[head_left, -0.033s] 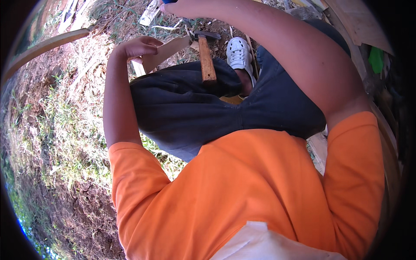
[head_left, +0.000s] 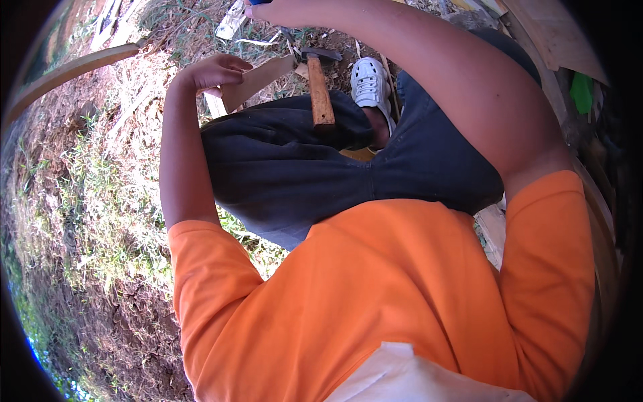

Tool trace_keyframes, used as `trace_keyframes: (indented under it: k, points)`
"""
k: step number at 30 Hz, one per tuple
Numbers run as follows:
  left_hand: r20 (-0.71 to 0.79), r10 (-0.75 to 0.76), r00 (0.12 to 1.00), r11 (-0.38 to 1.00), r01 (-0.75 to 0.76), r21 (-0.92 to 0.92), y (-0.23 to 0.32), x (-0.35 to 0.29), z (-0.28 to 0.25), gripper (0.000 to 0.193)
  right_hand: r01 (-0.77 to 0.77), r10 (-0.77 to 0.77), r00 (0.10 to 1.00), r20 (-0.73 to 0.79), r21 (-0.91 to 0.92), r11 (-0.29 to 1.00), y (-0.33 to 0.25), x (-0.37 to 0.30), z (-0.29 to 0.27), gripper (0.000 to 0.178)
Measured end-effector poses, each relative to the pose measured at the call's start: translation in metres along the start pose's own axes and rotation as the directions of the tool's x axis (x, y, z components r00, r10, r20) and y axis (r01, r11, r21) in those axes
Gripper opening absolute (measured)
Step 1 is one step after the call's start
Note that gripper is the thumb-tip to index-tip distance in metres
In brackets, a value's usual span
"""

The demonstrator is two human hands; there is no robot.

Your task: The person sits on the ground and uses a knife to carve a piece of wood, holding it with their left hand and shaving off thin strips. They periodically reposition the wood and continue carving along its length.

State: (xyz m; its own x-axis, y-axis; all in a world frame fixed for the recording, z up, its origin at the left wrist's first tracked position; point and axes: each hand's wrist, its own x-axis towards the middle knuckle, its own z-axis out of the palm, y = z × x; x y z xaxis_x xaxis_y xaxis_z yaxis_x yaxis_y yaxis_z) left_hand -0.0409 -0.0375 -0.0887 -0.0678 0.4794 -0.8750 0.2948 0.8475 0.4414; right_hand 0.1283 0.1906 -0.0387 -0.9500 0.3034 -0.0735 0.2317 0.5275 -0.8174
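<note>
My left hand (head_left: pixel 221 72) has its fingers bent over the near end of a flat, pale wooden board (head_left: pixel 260 82) beside my left knee. At the top edge of the picture my right hand (head_left: pixel 278 12) reaches across to the left. It is closed on a blue object (head_left: pixel 260 2), mostly cut off by the edge, so its kind does not show. Between the two arms is a hammer (head_left: pixel 320 94) with a wooden handle and a dark metal head. Its handle end overlaps my dark trouser leg in the view.
A white clog (head_left: pixel 369 84) on my foot stands right of the hammer. At the far left a long curved wooden strip (head_left: pixel 80 70) rises over grass and soil. Planks (head_left: pixel 536 33) and a green scrap (head_left: pixel 581 92) lie at the right. A pale wrapper (head_left: pixel 231 21) lies near my right hand.
</note>
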Motion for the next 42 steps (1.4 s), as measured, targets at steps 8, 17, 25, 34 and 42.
trace_keyframes:
  k: [8, 17, 25, 34, 42]
  points:
    - [-0.11, 0.088, 0.99, 0.993, -0.079, 0.088, 0.015, -0.028, 0.015, 0.065, 0.124, -0.12, 0.991, -0.052, 0.095, 0.988, -0.022, -0.001, 0.009, 0.035]
    - [-0.154, 0.089, 0.984, 0.994, -0.077, 0.083, 0.021, -0.028, 0.038, 0.058, 0.121, -0.119, 0.993, -0.022, 0.111, 0.986, -0.013, -0.013, 0.022, 0.041]
    - [-0.186, 0.069, 0.98, 0.998, -0.069, 0.006, 0.012, -0.015, 0.03, 0.059, 0.121, -0.12, 0.993, -0.016, 0.188, 0.975, -0.02, -0.015, 0.022, 0.041]
    - [-0.112, -0.016, 0.994, 0.999, 0.011, -0.049, 0.018, -0.029, 0.026, 0.061, 0.136, -0.137, 0.99, -0.014, 0.234, 0.963, -0.027, -0.015, 0.021, 0.038]
    - [-0.218, 0.115, 0.969, 0.99, -0.131, -0.059, 0.008, -0.025, 0.025, 0.059, 0.136, -0.132, 0.991, -0.033, 0.233, 0.963, -0.027, -0.013, 0.021, 0.043]
